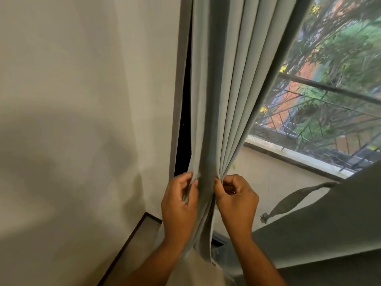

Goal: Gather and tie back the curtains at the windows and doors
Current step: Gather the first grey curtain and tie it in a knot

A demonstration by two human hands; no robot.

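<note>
A pale grey-green curtain (pixel 222 83) hangs in folds at the left side of the window (pixel 329 96), drawn together into a narrow bunch at waist height. My left hand (pixel 179 203) pinches the bunch's left edge with curled fingers. My right hand (pixel 237 201) pinches its right folds between thumb and fingers. A matching fabric tie-back strap (pixel 292 199) with a knotted end hangs loose to the right, touched by neither hand.
A white wall (pixel 82 120) fills the left side, with a dark skirting line (pixel 127 244) at the floor. Grey fabric (pixel 329 223) covers the lower right. Behind the glass are metal railings (pixel 321 120) and trees.
</note>
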